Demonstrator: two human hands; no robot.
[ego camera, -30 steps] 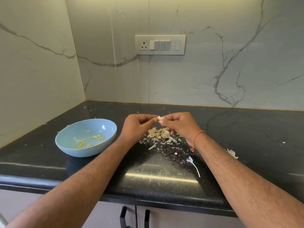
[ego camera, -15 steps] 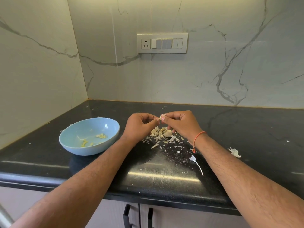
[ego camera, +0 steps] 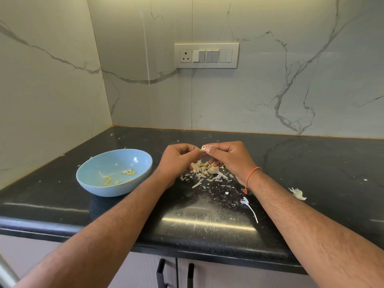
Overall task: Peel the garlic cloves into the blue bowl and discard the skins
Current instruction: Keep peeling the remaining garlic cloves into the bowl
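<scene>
Right of the blue bowl (ego camera: pixel 114 172), both hands, left hand (ego camera: pixel 176 161) and right hand (ego camera: pixel 228 157), pinch one garlic clove (ego camera: pixel 203 149) in their fingers above the skins (ego camera: pixel 205 170); peeling is underway, next the clove probably goes into the bowl

Bowl (ego camera: pixel 97 179) left of skins (ego camera: pixel 204 172) on counter (ego camera: pixel 311 163)

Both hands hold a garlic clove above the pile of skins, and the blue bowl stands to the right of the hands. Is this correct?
Not quite. The head view shows the blue bowl to the left of the hands, beside the left hand. The rest holds: left and right hand pinch a garlic clove above the pile of skins.
</scene>
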